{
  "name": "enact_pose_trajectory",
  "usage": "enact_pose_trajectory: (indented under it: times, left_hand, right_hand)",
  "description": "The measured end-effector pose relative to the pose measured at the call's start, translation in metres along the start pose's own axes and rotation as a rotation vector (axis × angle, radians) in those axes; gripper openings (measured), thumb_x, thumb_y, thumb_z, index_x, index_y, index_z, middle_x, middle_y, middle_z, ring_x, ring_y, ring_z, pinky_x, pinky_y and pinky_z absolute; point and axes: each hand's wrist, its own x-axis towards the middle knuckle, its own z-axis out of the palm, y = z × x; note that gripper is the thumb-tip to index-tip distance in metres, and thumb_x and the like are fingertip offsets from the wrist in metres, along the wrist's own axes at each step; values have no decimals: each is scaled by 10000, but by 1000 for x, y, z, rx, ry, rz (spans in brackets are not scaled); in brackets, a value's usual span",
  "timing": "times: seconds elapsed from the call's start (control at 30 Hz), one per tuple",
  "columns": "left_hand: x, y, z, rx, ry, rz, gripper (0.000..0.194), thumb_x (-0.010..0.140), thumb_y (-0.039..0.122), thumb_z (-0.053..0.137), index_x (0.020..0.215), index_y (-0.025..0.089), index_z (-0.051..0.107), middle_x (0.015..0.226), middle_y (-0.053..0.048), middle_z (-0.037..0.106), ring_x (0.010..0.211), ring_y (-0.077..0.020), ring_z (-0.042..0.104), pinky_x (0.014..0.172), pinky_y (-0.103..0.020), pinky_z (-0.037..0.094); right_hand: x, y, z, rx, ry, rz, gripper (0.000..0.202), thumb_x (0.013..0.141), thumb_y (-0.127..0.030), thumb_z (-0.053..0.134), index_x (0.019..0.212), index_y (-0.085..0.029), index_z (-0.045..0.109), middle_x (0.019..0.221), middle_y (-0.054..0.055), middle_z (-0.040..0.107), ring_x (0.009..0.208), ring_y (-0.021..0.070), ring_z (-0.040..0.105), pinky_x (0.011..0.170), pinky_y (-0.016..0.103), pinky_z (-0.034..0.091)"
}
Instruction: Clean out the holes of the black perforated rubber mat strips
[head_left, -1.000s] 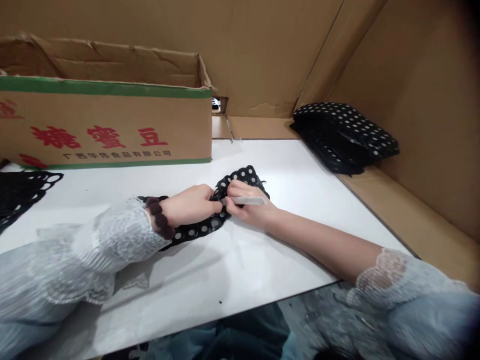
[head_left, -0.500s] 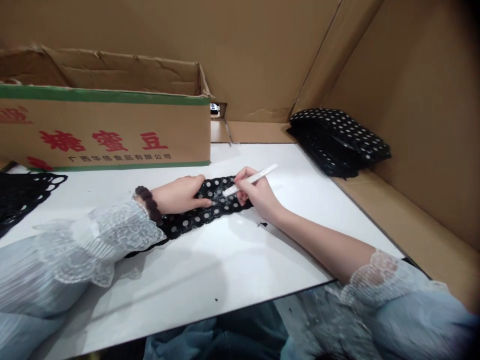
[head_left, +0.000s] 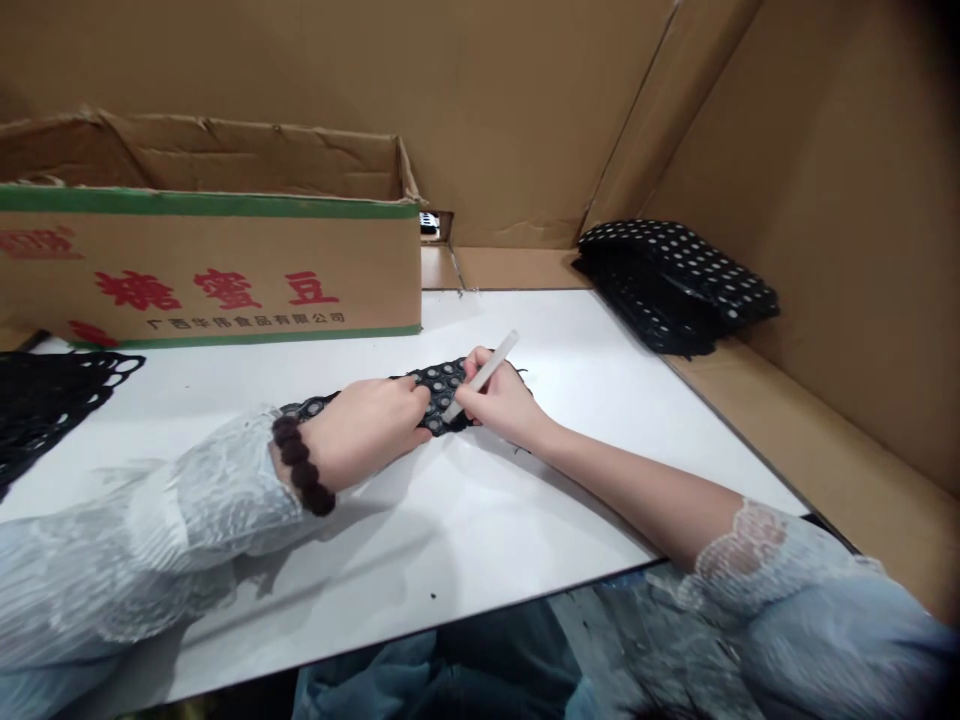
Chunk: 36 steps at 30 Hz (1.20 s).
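A black strip with rows of grey-white dots (head_left: pixel 444 376) lies on the white tabletop (head_left: pixel 465 520). My left hand (head_left: pixel 369 428), a dark beaded band at its wrist, is closed on the strip with bent fingers and covers its middle. My right hand (head_left: pixel 508 402) grips a slim whitish pen-like stick (head_left: pixel 496 362). The stick leans up to the right, its lower tip at the dots beside my left fingertips. My right hand hides part of the strip's right end.
A cardboard box (head_left: pixel 255 240) with red lettering stands at the back left. Black openwork material (head_left: pixel 52 400) lies at the left edge. A stack of black dotted pieces (head_left: pixel 679 280) rests at the right, by the cardboard wall (head_left: pixel 847 220).
The strip has shifted and now shows left of my left hand. That hand has curled its fingers and moved slightly right and down. The stick stands steeper, its tip nearer the strip's front edge.
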Motion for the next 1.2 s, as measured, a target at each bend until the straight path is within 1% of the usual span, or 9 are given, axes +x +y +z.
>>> enact_pose_trajectory:
  times: [0.13,0.23,0.33,0.43,0.63,0.83,1.0,1.1,1.2]
  left_hand:
    - [-3,13,5,186,28,63,156,813,141,368,755,118,511,710,-76,565,581,-200,565,507,-291,388]
    - [-1,12,12,288,108,178,193,790,51,324,747,111,503,685,-78,543,600,-203,556,544,-307,406]
    - [3,2,14,314,113,326,212,812,63,304,775,111,508,704,-81,542,645,-199,554,594,-313,419]
    - [5,-5,12,281,70,390,221,835,97,298,778,121,510,715,-77,554,641,-186,553,599,-307,426]
    - [9,-1,12,191,103,234,210,796,79,316,787,121,522,715,-77,576,600,-187,565,533,-300,419]
    - [12,-1,16,23,179,187,115,745,149,407,746,164,521,745,-43,610,676,-192,584,596,-299,437]
    - [11,0,23,34,208,150,147,772,150,370,773,159,517,730,-50,610,656,-201,584,580,-312,440]
    - [12,1,28,19,240,60,160,785,156,349,767,148,509,714,-64,601,664,-211,588,578,-320,445]
    - [14,0,29,-9,251,-5,152,778,148,349,751,148,498,715,-68,598,678,-211,590,587,-316,444]
  right_hand:
    - [-1,0,3,-17,37,9,159,631,-210,465,688,-212,316,505,-69,364,467,94,387,430,206,266]
    - [0,-1,5,8,57,45,153,628,-211,456,679,-212,312,491,-70,355,456,94,370,429,210,257]
    - [1,-2,5,8,75,65,148,618,-211,460,660,-208,318,490,-67,351,456,93,364,435,212,258]
    - [2,-3,6,-5,86,69,144,609,-218,474,642,-204,334,503,-61,360,471,93,371,447,213,268]
    - [5,-5,7,4,62,103,110,609,-216,462,613,-196,355,504,-54,385,474,89,379,459,211,288]
    - [7,-3,9,6,51,120,111,602,-225,473,599,-193,367,485,-56,395,468,89,390,460,208,297]
    - [13,-4,8,10,25,148,98,596,-213,461,602,-194,365,456,-65,349,451,86,359,450,207,285]
    - [14,-7,10,-32,-17,121,95,586,-191,448,578,-192,354,460,-64,325,455,80,332,439,204,265]
    - [11,-7,12,-58,-5,71,92,586,-187,448,580,-188,356,489,-57,346,471,77,339,436,199,263]
